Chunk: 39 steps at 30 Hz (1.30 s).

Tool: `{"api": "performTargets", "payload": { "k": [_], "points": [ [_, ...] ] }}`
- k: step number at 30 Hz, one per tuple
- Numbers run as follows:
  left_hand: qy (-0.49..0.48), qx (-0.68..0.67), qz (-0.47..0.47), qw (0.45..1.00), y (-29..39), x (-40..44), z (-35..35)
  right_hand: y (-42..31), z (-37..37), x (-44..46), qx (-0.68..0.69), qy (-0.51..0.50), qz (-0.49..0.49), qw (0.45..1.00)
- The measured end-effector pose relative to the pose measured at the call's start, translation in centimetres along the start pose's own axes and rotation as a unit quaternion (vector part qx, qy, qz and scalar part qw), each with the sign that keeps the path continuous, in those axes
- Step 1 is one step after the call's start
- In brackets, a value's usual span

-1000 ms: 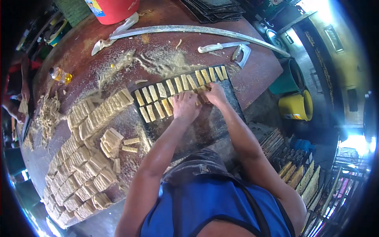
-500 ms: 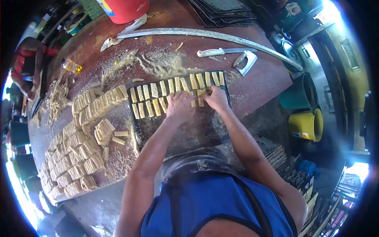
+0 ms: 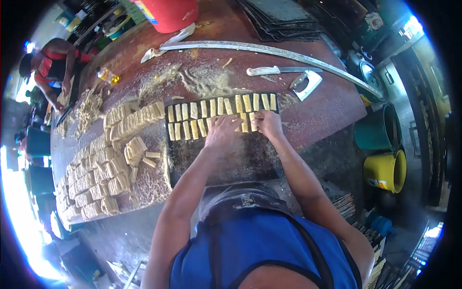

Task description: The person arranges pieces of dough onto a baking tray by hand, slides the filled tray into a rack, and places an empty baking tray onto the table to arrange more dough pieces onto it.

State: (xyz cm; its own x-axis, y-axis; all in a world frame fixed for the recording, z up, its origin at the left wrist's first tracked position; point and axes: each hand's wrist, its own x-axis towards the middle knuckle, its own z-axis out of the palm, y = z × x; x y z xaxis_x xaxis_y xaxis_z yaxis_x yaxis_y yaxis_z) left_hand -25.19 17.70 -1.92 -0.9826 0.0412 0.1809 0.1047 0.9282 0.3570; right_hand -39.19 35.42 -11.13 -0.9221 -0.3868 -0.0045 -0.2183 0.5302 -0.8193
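A dark flat tray (image 3: 221,161) lies at the table's front edge with two rows of pale dough strips (image 3: 194,111) across its far half. My left hand (image 3: 223,131) rests palm down over the nearer row, fingers spread, hiding the strips beneath it. At that row's right part my right hand (image 3: 267,123) has its fingers pinched round a dough strip (image 3: 253,122). Left of the tray, many cut strips (image 3: 96,173) are stacked in blocks on the table, with a smaller loose pile (image 3: 135,151) beside them.
A long metal strip (image 3: 269,49), a white-handled knife (image 3: 263,71) and a scraper (image 3: 308,84) lie beyond the tray. Further back are a red bucket (image 3: 168,14) and stacked dark sheets (image 3: 284,19). Another person (image 3: 57,65) works at the left by an oil bottle (image 3: 107,76).
The view has swung, showing more of the other person. My right hand has moved rightward along the nearer row, where more strips show. My left hand stays over the row.
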Motion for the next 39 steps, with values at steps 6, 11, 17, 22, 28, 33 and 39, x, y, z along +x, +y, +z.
{"api": "performTargets", "payload": {
  "k": [6, 11, 17, 22, 28, 33, 39],
  "points": [
    [0.152, 0.001, -0.102, 0.983, -7.4, -11.3, -4.2, -7.7, -2.3, -1.8, -0.185, 0.053, -0.015, 0.981],
    [0.240, 0.023, -0.241, 0.940, -16.1, -20.0, -9.6, -15.8, 6.8, -1.9, 0.029, -0.006, -0.024, 0.999],
    [0.141, -0.035, -0.412, 0.900, -25.2, -25.0, -15.2, -28.7, 27.4, -3.1, 0.025, -0.323, 0.004, 0.946],
    [0.103, -0.062, -0.412, 0.903, -25.5, -25.9, -15.1, -34.0, 33.5, -2.8, -0.071, -0.356, 0.091, 0.927],
    [0.128, -0.084, -0.426, 0.892, -25.5, -26.0, -14.5, -34.3, 34.7, -3.6, -0.143, -0.341, 0.001, 0.929],
    [0.153, -0.047, -0.386, 0.908, -26.0, -26.1, -14.4, -26.6, 36.4, -2.2, 0.212, -0.312, -0.027, 0.926],
    [0.230, -0.129, -0.293, 0.919, -23.4, -22.5, -14.4, -18.9, 14.7, -0.5, 0.386, -0.246, 0.192, 0.868]
  ]
}}
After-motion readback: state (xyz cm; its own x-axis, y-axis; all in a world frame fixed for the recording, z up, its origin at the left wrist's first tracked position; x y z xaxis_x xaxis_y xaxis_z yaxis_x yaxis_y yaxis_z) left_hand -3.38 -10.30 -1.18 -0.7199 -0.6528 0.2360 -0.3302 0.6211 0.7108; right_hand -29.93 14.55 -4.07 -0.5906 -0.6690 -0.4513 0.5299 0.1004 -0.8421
